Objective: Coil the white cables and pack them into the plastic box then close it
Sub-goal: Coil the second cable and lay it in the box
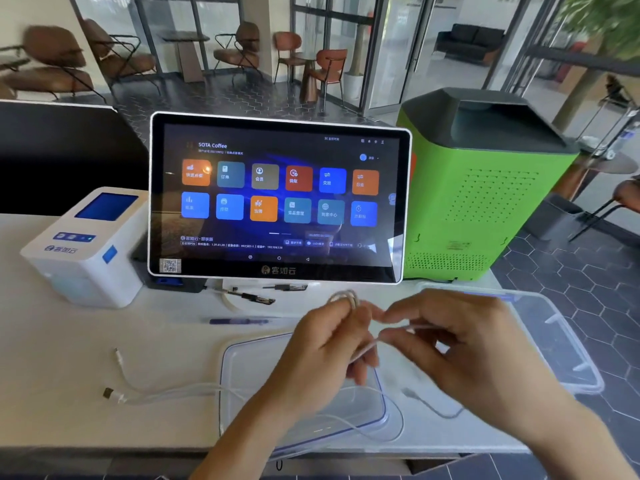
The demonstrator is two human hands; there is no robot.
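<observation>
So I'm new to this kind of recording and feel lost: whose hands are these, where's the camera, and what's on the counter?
There is no machine here. A person wears a camera on the head, looking down at their own hands. The left hand holds a small coil of white cable wound round its fingers; the right hand pinches the same cable to feed it. On the white counter lie a clear plastic box, its lid, another loose white cable, a pen, a touchscreen and a small printer.
</observation>
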